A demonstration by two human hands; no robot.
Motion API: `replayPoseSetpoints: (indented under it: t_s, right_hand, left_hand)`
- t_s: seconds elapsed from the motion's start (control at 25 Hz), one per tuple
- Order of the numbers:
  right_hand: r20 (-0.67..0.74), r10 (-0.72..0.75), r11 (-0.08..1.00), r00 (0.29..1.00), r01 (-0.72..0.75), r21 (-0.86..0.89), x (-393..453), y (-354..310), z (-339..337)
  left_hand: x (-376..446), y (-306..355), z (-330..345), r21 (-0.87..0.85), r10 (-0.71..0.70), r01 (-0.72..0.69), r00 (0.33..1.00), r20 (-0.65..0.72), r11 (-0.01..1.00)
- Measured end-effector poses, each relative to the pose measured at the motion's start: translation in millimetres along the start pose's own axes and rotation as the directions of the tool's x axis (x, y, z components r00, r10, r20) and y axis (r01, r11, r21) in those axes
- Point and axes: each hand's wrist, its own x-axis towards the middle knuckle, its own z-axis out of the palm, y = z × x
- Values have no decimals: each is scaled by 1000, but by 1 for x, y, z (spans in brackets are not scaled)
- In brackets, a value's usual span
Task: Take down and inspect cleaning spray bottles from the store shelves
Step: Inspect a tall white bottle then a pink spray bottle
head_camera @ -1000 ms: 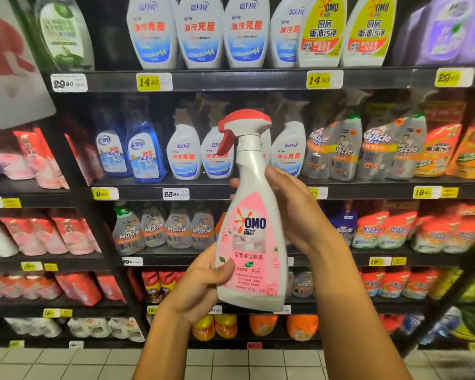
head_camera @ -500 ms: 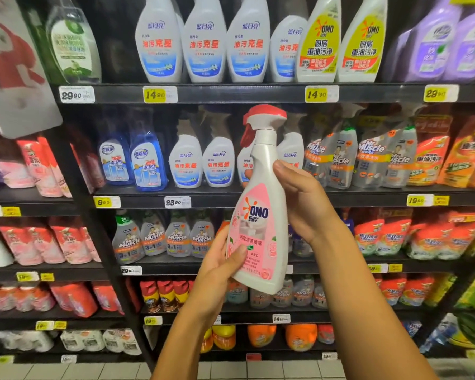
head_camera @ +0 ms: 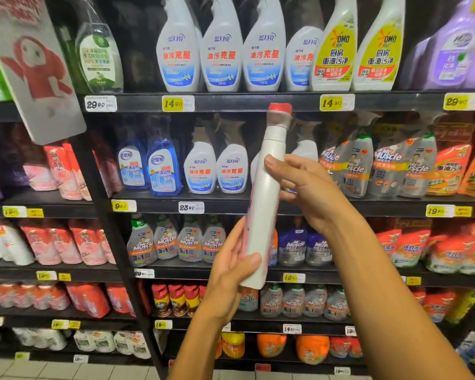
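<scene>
Centrally, a white spray bottle point(head_camera: 265, 198) with a red trigger head point(head_camera: 279, 108) is held up in front of the store shelves point(head_camera: 258, 101), tilted slightly with its top leaning right and its narrow edge toward the viewer, so that only a sliver of pink label shows along its left side; the left hand point(head_camera: 231, 272) supports the lower end, thumb pressed across the near face by the base and fingers wrapped behind, a closed grip on the bottle; the right hand point(head_camera: 307, 190) meets the middle of the body, thumb laid on the front and fingers curled round the far side, likewise a closed grip on it. Behind, the upper shelf carries white trigger bottles with blue labels point(head_camera: 220, 50) and two yellow-labelled OMO bottles point(head_camera: 332, 53); grey Mr Muscle bottles point(head_camera: 351, 165) stand on the shelf just right of the held bottle; yellow price tags point(head_camera: 177, 103) line the shelf edges.
</scene>
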Motion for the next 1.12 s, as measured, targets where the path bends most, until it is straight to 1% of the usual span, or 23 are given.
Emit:
replayPoseSetpoints:
  t_s: [0.08, 0.12, 0.2, 0.28, 0.4, 0.48, 0.56, 0.76, 0.96, 1.12]
  right_hand:
    - [61, 21, 997, 998, -25, 78, 1, -1, -1]
    - [91, 35, 993, 995, -45, 107, 2, 0, -1]
    - [131, 49, 988, 990, -67, 137, 2, 3, 0]
    - [91, 39, 992, 995, -50, 119, 2, 6, 1]
    - [-23, 28, 993, 999, -25, 112, 2, 8, 5]
    - [-61, 33, 994, 998, -27, 101, 3, 10, 8]
    - [-77, 30, 996, 997, -23, 85, 3, 13, 9]
    - [-76, 13, 995, 997, -6, 96, 4, 17, 13]
    - [-2, 12, 994, 1000, -11, 106, 7, 23, 14]
    - [27, 12, 993, 1000, -15, 119, 11, 28, 15]
  left_hand:
    - [0, -1, -2, -214, -46, 67, 994, 100, 975]
    - [0, -3, -1, -319, -66, 113, 985, 157, 941]
    - [0, -7, 0, -522, -68, 219, 953, 294, 824]
    - [4, -8, -1, -625, -57, 303, 922, 382, 719]
    - [8, -7, 0, -672, -64, 354, 907, 416, 650]
    - [8, -10, 1, -714, -72, 385, 902, 426, 584]
    - [6, -14, 0, -735, -76, 402, 898, 434, 546]
    - [5, -16, -5, -721, -118, 393, 908, 402, 570]
    - [4, -20, -11, -730, -135, 375, 920, 367, 571]
    - [5, -21, -17, -726, -129, 365, 924, 361, 583]
